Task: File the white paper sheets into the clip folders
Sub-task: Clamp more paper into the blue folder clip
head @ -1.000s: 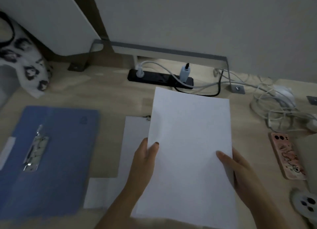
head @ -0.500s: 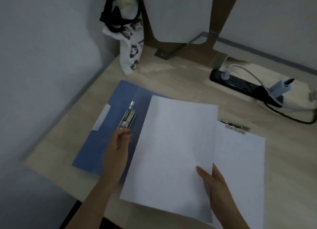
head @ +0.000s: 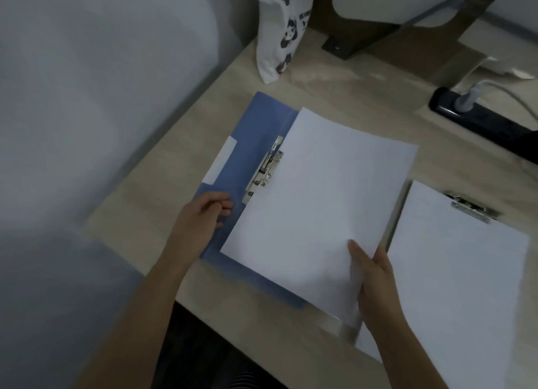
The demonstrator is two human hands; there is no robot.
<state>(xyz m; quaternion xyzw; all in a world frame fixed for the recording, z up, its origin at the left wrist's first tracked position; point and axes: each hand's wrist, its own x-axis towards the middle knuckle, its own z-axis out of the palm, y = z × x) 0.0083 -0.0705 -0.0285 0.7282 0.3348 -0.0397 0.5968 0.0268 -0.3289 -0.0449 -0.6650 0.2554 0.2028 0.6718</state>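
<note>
**Q:** Where is the white paper sheet [head: 317, 202]?

**A:** It lies slanted over the right half of the open blue clip folder [head: 250, 138]. Its left edge is just beside the metal clip [head: 266, 167]; whether the two touch cannot be told.

**Q:** How do the hands stand?

**A:** The right hand [head: 375, 283] pinches the sheet's near right corner, with the thumb [head: 355, 251] on top and the other fingers hidden beneath. The left hand [head: 201, 216] rests on the folder's left half, near the clip's lower end. Its fingers are loosely curled together and grip nothing.

**Q:** What else does the wooden desk [head: 320, 76] carry?

**A:** To the right, a second sheet [head: 454, 272] sits under the clip [head: 471, 209] of another folder. At the back stand a printed tote bag [head: 279, 30] and a black power strip [head: 483, 120]. A white label [head: 221, 161] marks the blue folder's left edge.
</note>
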